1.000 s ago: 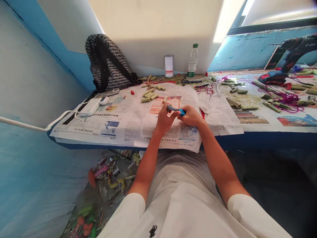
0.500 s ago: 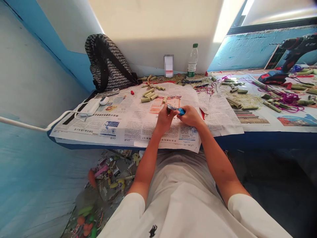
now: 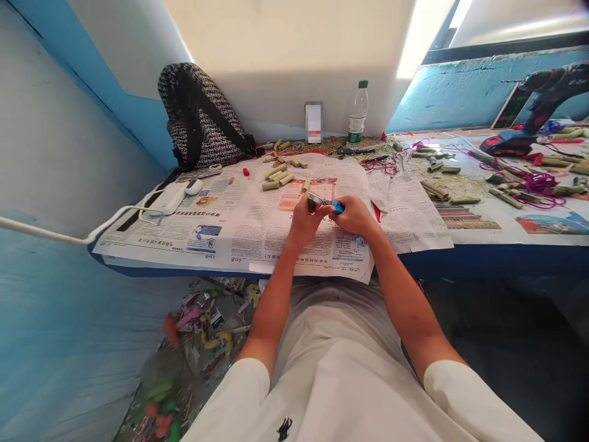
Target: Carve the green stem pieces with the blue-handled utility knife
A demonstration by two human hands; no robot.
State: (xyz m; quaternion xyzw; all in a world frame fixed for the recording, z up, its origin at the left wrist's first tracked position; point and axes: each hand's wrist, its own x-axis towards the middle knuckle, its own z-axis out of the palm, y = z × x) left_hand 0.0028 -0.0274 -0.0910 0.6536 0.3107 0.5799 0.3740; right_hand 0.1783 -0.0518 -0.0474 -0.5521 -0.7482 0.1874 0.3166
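Observation:
Above the newspaper [image 3: 248, 227], my right hand [image 3: 355, 216] is closed around the blue handle of a utility knife [image 3: 338, 207]. Its metal blade points left, toward my other hand. My left hand [image 3: 304, 224] is closed around a short piece of plant stem; most of it is hidden by the fingers. A pale stem end [image 3: 306, 185] shows just beyond the left fingers. The thumb of my left hand lies near the blade and handle. Farther back, several short cut stem pieces [image 3: 278, 176] lie in a loose group on the paper.
At the left are a white power strip [image 3: 169, 197] with a cable and a patterned backpack [image 3: 202, 116]. A plastic bottle [image 3: 358, 116] and a phone [image 3: 314, 123] stand at the back. Purple string [image 3: 538, 182], more stems and a power drill [image 3: 534, 116] occupy the right side.
The knife blade has tilted slightly and now catches the light differently beside my left fingers. Both hands keep almost the same place and grip.

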